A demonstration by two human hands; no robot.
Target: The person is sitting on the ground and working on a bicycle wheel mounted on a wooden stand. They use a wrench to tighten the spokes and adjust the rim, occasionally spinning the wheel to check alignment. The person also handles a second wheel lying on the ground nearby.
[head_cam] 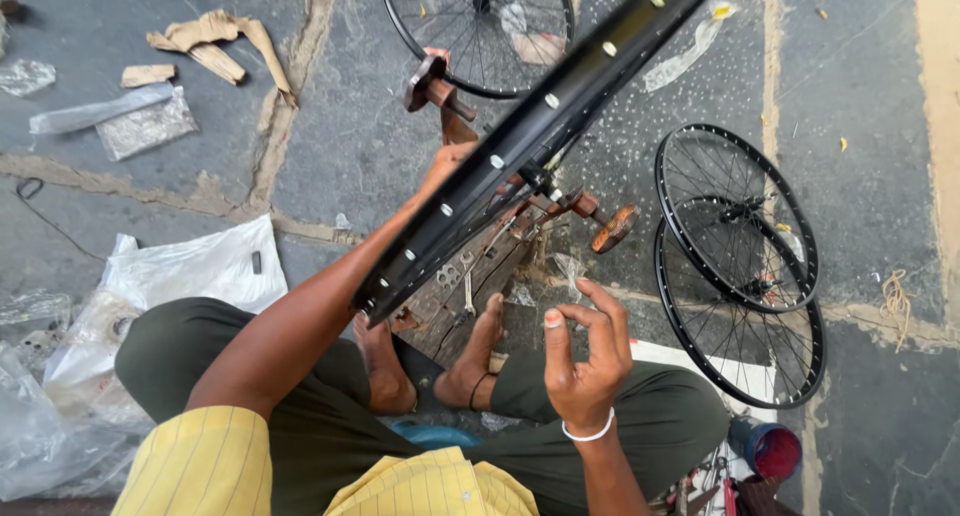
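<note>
On the stone floor [340, 126], a person sits cross-legged in dark green trousers and a yellow striped shirt, bare feet [385, 371] tucked together in front. Across the middle of the view a black bicycle rim [530, 136] runs slantwise from near the left knee up toward the top edge, its row of spoke holes facing the camera. The left hand [447, 164] reaches up behind the rim about halfway along it and seems to steady it there; the rim hides the fingers, so how tightly they close cannot be told. The right hand [585, 361], with a white band at the wrist, is raised near the right knee, apart from the rim, with thumb and fingers drawn close as if pinching something very small; what it holds, if anything, is too small to make out.

Under the rim stands a rusty wheel stand [520, 216] on a wooden board [470, 286], with a spanner lying on the board. Two spoked wheels [740, 266] lie overlapping on the floor toward the right edge, and another wheel [475, 31] lies at the top edge. White plastic bags [190, 271] rest by the left knee, torn cardboard scraps [215, 41] lie near the top left corner, and a small tin [770, 448] with a red inside sits near the bottom right.
</note>
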